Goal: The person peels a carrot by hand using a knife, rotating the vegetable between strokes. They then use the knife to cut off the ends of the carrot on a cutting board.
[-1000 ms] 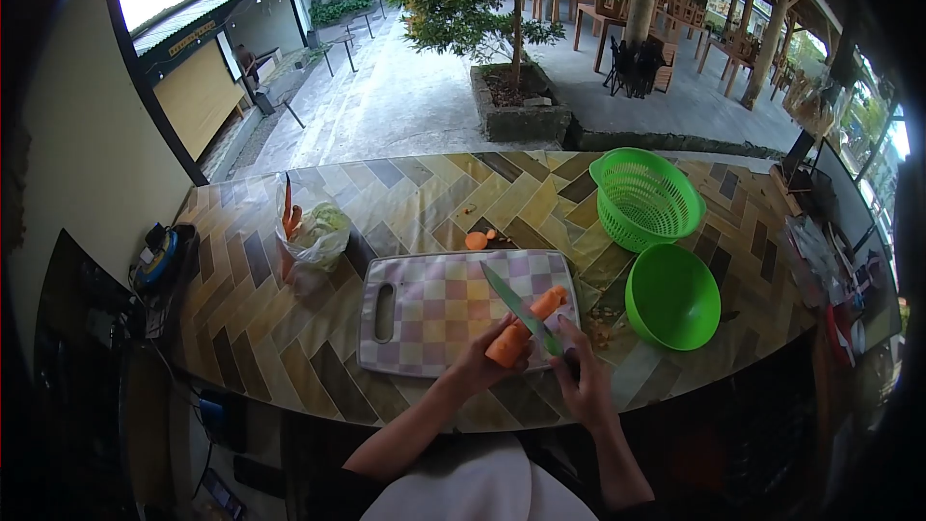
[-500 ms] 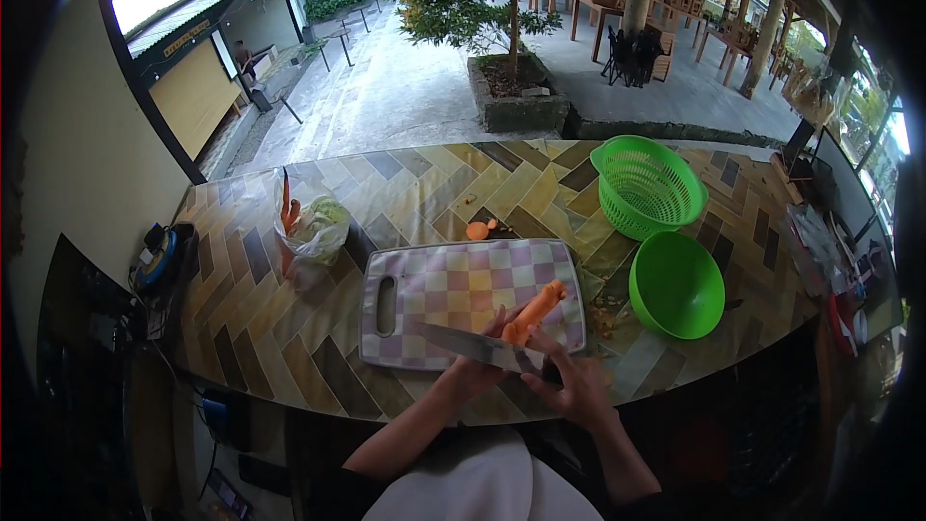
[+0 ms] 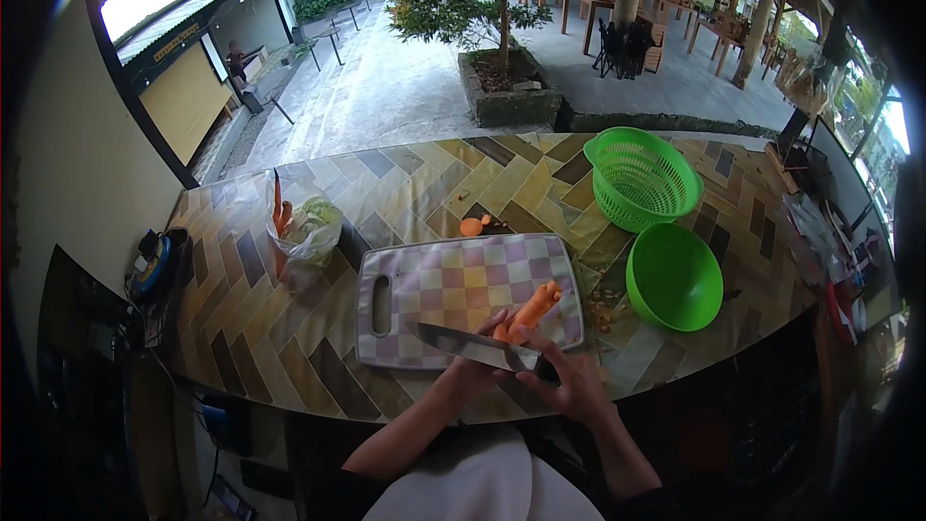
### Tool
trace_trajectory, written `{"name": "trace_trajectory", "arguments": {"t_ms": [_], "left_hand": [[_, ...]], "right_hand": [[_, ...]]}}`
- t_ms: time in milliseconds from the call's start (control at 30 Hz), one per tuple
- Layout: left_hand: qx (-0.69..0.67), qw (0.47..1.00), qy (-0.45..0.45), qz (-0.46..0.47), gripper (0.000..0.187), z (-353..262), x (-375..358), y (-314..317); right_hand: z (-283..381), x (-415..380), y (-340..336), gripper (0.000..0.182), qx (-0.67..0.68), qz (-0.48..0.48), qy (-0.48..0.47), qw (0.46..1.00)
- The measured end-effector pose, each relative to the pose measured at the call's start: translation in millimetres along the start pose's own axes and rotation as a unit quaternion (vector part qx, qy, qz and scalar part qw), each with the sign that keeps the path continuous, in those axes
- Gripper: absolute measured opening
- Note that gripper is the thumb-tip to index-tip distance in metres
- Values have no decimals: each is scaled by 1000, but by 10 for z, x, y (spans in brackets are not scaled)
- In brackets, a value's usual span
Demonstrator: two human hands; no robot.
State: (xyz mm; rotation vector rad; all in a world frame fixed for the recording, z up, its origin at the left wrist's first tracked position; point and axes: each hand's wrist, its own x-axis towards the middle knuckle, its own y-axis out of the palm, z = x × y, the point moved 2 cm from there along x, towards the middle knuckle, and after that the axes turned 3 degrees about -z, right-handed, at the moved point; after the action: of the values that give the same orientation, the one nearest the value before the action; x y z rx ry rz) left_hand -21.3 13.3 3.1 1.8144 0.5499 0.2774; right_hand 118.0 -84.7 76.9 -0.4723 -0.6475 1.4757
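Note:
Over the near right part of a checkered cutting board [image 3: 453,280], my left hand [image 3: 471,374] is closed around the lower end of an orange carrot [image 3: 533,310], which tilts up to the right. My right hand [image 3: 574,384] grips a knife [image 3: 468,343] by its handle. The wide blade points left and lies across the front of my left fingers, hiding part of them. My right forefinger reaches up close to the carrot; whether it touches is hard to see.
Beyond the board lie carrot pieces [image 3: 471,227]. A plastic bag [image 3: 313,232] with carrots and a pale green vegetable sits left. At right stand a green colander [image 3: 641,183] and a green bowl [image 3: 675,280], with peel scraps [image 3: 606,309] beside the board.
The view has shifted slightly. The carrot has tipped and moved slightly within my hands, and the knife stays across my left fingers. Both grips hold.

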Motion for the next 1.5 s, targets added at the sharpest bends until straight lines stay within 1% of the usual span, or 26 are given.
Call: {"name": "trace_trajectory", "arguments": {"t_ms": [67, 100, 300, 467, 500, 600, 667, 700, 800, 867, 900, 1000, 1067, 1100, 1167, 1200, 1300, 1400, 1500], "left_hand": [[-15, 1000, -11, 8, 49, 8, 18, -80], [-24, 999, -17, 13, 48, 13, 18, -82], [22, 998, -7, -56, 46, -26, -2, -11], [33, 999, -12, -40, 45, -22, -14, -17], [35, 999, -14, -34, 45, -29, -9, -7], [47, 997, -9, -67, 46, -36, -11, 75], [41, 996, -13, -73, 48, -24, -18, 60], [38, 996, -15, -75, 48, -16, -22, 49], [-16, 999, -30, 22, 50, -2, 24, -110], [10, 1000, -4, -24, 50, 11, 38, -135], [22, 999, 9, -47, 51, 20, 41, -129], [15, 997, 13, -74, 51, 23, 32, -113], [-43, 999, -19, -6, 52, 9, 51, -143], [-71, 996, -36, 29, 52, 3, 65, -154], [-68, 997, -30, 31, 51, 3, 78, -179], [-66, 997, -27, 32, 51, 2, 80, -184], [-49, 998, -30, 27, 50, -11, 72, -139], [-40, 998, -30, -28, 49, -33, 29, -28], [-3, 998, -26, -53, 49, -56, 14, -25]], "right_hand": [[-57, 13, 64, 63, 6, -55, -79, 995], [-57, 13, 70, 63, 12, -55, -79, 995], [-43, 40, 79, 60, 34, -44, -69, 996], [-24, 44, 72, 58, 26, -50, -65, 996], [-16, 47, 77, 57, 19, -58, -68, 996], [-5, 46, 107, 54, 5, -83, -75, 994], [-24, 61, 129, 52, 5, -102, -76, 992], [-27, 60, 126, 53, 8, -96, -79, 992], [-21, 69, 71, 55, 13, -67, -80, 994], [25, 55, 16, 57, 12, -33, -73, 997], [30, 50, 8, 58, 14, -30, -72, 997], [36, 53, 18, 59, 21, -29, -75, 997], [30, 59, 43, 59, 22, -43, -82, 995], [39, 60, 37, 59, 22, -34, -69, 997], [68, 64, 14, 59, 20, -16, -43, 999], [59, 68, 19, 59, 24, -25, -51, 998], [29, 64, 40, 59, 30, -44, -58, 997], [55, 65, 28, 59, 23, -44, -46, 998], [76, 84, 22, 58, 11, -42, -49, 998]]}}
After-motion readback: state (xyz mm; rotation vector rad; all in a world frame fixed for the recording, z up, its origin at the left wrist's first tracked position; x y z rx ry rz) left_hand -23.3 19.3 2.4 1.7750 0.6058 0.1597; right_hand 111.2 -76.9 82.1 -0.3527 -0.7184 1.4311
